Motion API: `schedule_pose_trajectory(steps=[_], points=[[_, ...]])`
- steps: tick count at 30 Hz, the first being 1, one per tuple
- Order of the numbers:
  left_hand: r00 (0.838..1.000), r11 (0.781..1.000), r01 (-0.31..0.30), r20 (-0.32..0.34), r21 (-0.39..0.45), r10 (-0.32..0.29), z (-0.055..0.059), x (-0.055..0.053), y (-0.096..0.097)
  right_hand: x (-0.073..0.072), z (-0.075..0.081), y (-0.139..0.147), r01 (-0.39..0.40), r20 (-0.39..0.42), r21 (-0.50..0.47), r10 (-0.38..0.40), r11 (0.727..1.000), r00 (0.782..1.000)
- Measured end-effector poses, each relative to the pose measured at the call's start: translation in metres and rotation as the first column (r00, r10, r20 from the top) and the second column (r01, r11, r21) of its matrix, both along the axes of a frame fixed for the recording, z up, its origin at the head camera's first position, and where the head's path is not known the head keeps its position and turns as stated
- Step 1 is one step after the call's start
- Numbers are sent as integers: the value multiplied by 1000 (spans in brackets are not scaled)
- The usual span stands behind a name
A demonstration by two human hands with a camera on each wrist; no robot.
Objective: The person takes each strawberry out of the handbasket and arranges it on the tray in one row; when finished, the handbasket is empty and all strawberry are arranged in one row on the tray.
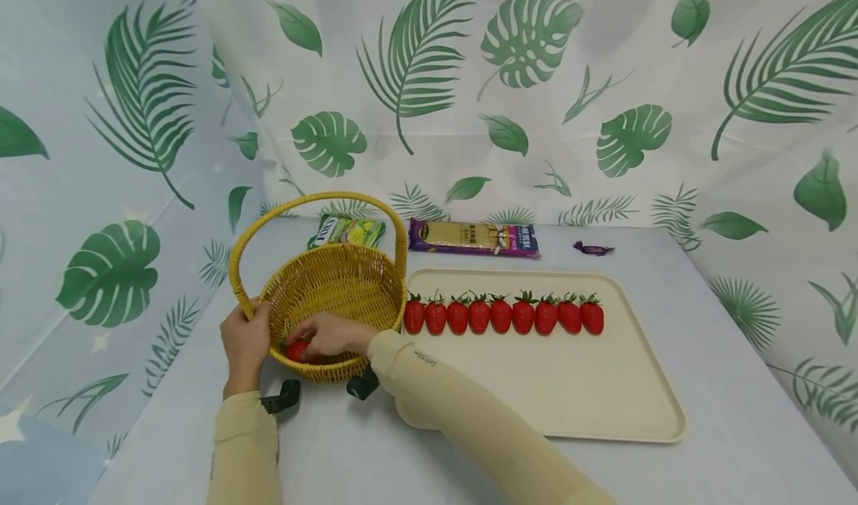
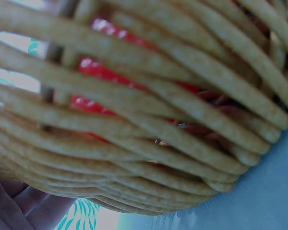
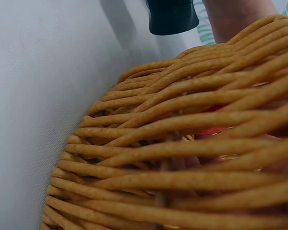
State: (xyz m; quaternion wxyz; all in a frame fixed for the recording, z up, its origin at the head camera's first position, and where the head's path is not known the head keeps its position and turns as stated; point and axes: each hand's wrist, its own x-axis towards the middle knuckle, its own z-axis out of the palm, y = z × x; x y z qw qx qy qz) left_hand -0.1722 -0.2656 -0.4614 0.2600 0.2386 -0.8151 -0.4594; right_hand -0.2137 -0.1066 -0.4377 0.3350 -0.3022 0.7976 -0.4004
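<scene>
A yellow wicker basket (image 1: 358, 289) with a tall arched handle stands on the table at the left. My left hand (image 1: 245, 335) grips its left rim beside the foot of the handle. Inside, near the front left wall, my right hand (image 1: 330, 334) pinches a red strawberry (image 1: 296, 351) with green leaves. Through the weave in the left wrist view, the red strawberry (image 2: 101, 72) shows in strips. The basket's wall (image 3: 182, 158) covers most of the right hand in the right wrist view, with a bit of red behind it.
Right of the basket lies a beige tray (image 1: 536, 386) bearing a row of several strawberries (image 1: 500, 316). Behind are a green snack bag (image 1: 348, 232), a long purple-and-gold packet (image 1: 474, 237) and a small purple wrapped candy (image 1: 593, 249). Leaf-patterned cloth walls (image 1: 415, 162) enclose the table.
</scene>
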Motion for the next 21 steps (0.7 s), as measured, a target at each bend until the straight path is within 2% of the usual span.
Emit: schedule_pose_trajectory(steps=[10,16,21], points=[[1000,1000,-15,-16,-13,15,-2,0,-2,3,4,1,-77,-50,2,77,997,996],[1000,1000,8,-25,-23,-8,-2,-1,-1,2,9,19,-8,-26,-116,5,993,1000],[1000,1000,13,-28,-27,-14,-1,0,-2,4,21,43,44,-30,-187,-51,981,998]])
